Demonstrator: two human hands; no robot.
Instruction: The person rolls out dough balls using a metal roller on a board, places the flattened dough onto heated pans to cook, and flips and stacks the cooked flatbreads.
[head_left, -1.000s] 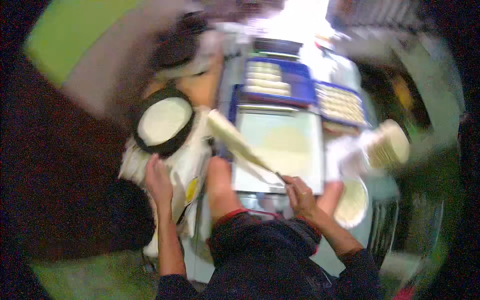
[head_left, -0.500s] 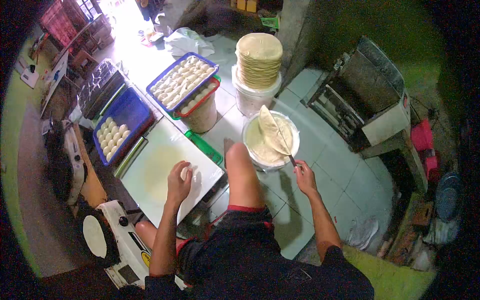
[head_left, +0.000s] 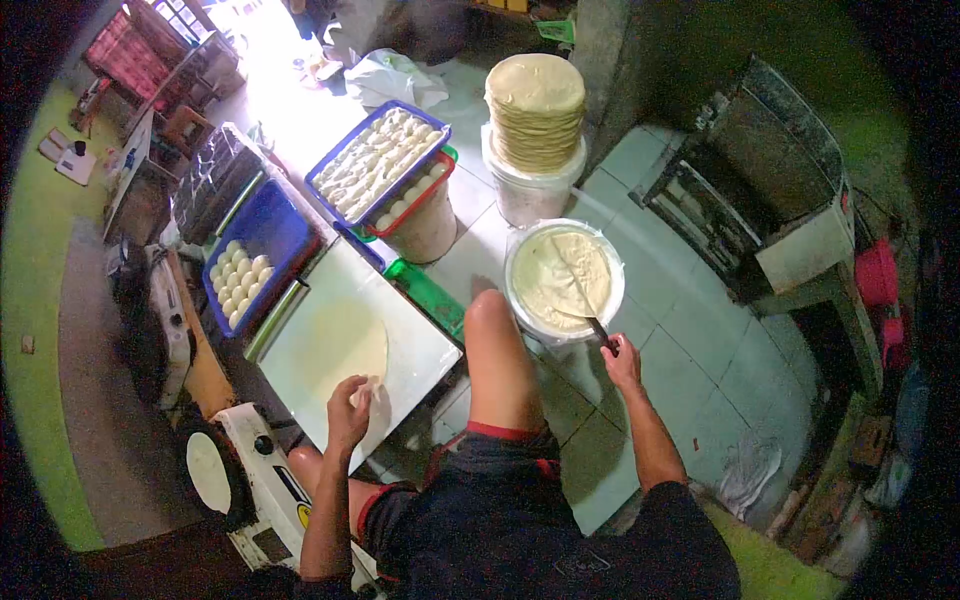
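Observation:
My right hand [head_left: 622,361] grips the black handle of a long-bladed spatula [head_left: 597,327]. Its blade reaches into a pale, thick batter [head_left: 560,265] in a white bucket [head_left: 618,290] on the floor. My left hand [head_left: 349,408] hovers by the near edge of a thin, round dough sheet [head_left: 345,345], fingers loosely curled and thumb apart. That sheet lies on a white board [head_left: 415,345] beside my knee. Whether the fingertips touch the dough is hard to make out.
A tall stack of flat rounds [head_left: 535,110] tops another bucket. Dough balls fill a blue tray [head_left: 290,225] and stacked trays [head_left: 380,165]. On my left, a pale round [head_left: 208,472] lies on a dark pan by a white stove [head_left: 265,470]. A metal machine [head_left: 750,190] stands right.
The spatula blade, raised with batter over the bucket, is now down in the batter. My left hand has moved lower toward the near edge of the dough sheet. The view has shifted slightly.

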